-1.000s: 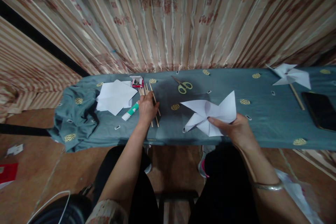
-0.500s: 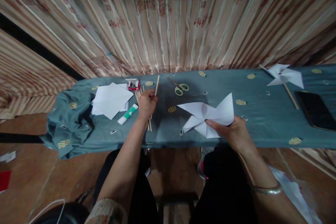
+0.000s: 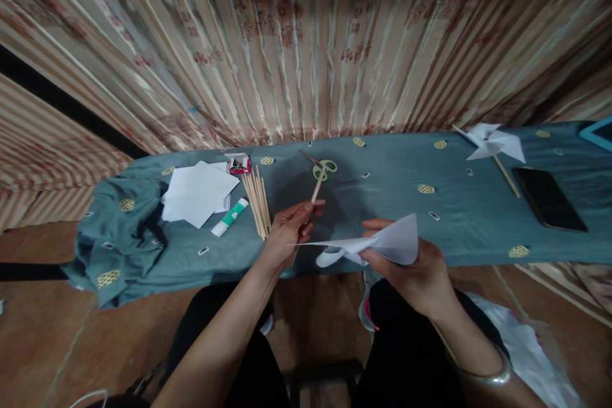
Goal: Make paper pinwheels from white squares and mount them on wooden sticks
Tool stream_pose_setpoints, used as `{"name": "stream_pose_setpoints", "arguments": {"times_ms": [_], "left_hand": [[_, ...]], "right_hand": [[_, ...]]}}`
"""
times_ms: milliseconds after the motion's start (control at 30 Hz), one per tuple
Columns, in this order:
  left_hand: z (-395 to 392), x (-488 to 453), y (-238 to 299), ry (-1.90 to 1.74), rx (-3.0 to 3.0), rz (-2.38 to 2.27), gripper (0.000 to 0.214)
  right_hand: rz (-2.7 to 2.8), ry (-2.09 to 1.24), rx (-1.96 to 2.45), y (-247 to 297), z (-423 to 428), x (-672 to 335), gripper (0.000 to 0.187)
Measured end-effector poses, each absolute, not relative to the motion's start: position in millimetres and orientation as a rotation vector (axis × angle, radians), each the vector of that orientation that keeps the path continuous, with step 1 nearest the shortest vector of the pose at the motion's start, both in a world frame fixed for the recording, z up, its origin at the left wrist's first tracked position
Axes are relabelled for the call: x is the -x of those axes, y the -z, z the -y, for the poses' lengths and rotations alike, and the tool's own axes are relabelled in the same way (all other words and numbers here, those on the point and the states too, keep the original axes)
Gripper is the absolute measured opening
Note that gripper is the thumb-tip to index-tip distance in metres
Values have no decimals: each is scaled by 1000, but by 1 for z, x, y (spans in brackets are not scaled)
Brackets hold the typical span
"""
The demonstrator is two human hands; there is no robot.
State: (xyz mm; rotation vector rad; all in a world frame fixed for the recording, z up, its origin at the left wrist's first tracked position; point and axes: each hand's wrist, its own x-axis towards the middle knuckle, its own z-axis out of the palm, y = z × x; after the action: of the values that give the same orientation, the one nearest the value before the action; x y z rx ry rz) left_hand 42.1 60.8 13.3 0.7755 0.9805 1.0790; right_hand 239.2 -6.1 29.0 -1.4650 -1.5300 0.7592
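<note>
My left hand (image 3: pixel 288 233) pinches a thin wooden stick (image 3: pixel 317 191) that points up and away over the cloth. My right hand (image 3: pixel 415 269) grips a white folded paper pinwheel (image 3: pixel 382 244), lifted off the table and tilted nearly flat, just right of the stick. The two hands are close together above the near edge of the table (image 3: pixel 363 204), which is covered in blue-grey cloth. A bundle of more wooden sticks (image 3: pixel 257 199) lies left of my left hand.
White paper sheets (image 3: pixel 196 191), a glue stick (image 3: pixel 230 217) and a small red box of pins (image 3: pixel 238 164) lie at the left. Yellow-handled scissors (image 3: pixel 322 167) lie at the back centre. A finished pinwheel (image 3: pixel 492 144) and a black phone (image 3: pixel 547 199) lie at the right.
My left hand picked one stick from the bundle and carried it right toward the pinwheel. My right hand lifted the pinwheel off the cloth and tilted it flat. The view shifted slightly.
</note>
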Motion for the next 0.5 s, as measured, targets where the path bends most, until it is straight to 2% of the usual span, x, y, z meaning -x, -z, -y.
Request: {"name": "stream_pose_setpoints", "arguments": {"times_ms": [200, 500], "left_hand": [[-53, -45, -11, -934, -789, -907, 38], [-43, -44, -4, -810, -1146, -901, 22]], "right_hand": [[1728, -404, 1286, -35, 17, -230, 30], [1677, -375, 1266, -36, 28, -239, 45]]}}
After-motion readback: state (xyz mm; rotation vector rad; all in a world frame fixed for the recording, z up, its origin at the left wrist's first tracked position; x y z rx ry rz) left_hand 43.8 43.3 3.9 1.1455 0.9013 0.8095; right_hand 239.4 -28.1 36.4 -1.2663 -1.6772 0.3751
